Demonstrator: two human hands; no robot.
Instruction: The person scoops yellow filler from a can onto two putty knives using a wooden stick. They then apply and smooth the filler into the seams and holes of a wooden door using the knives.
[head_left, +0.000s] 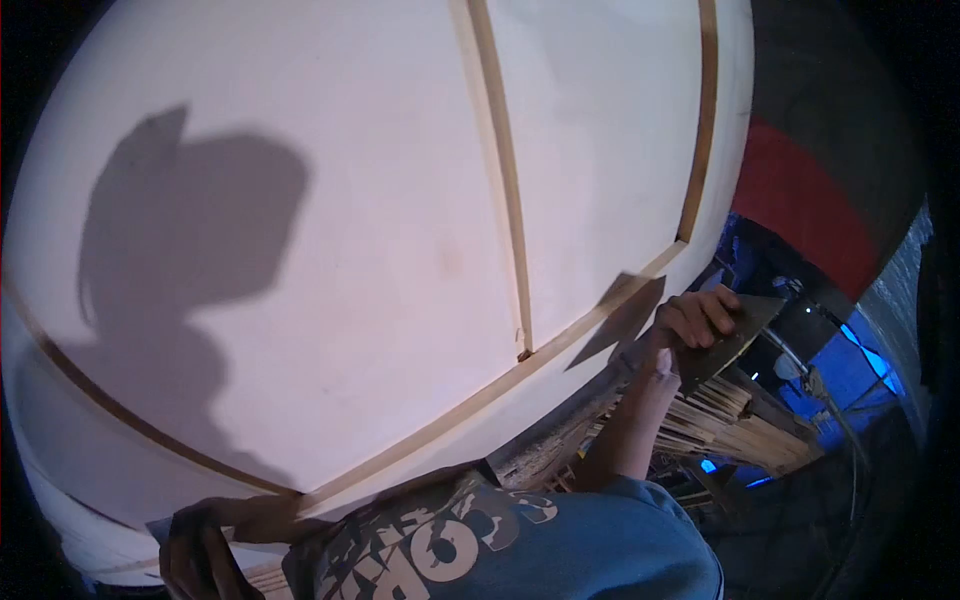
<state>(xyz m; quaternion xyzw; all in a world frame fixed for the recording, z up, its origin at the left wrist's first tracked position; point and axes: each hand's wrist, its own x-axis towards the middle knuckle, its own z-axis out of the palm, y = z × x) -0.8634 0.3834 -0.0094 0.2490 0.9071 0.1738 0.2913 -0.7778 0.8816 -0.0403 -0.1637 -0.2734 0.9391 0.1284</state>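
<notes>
A large curved white surface (400, 250) fills most of the view, divided by narrow brown strips (510, 190). At the right, my right hand (700, 320) is closed around the edge of a thin flat plate (735, 345), whose far side points away from the white surface. My left hand (205, 550), dark in shadow at the lower left, has its fingers bent beside the lower edge of the white surface. A small grey corner of something flat shows by its fingers; the rest is hidden.
A bundle of thin wooden pieces (740, 430) lies beyond my right arm. Blue sheeting (840, 370), a pole and a red panel (800, 200) are at the right. My head's shadow falls on the left of the white surface.
</notes>
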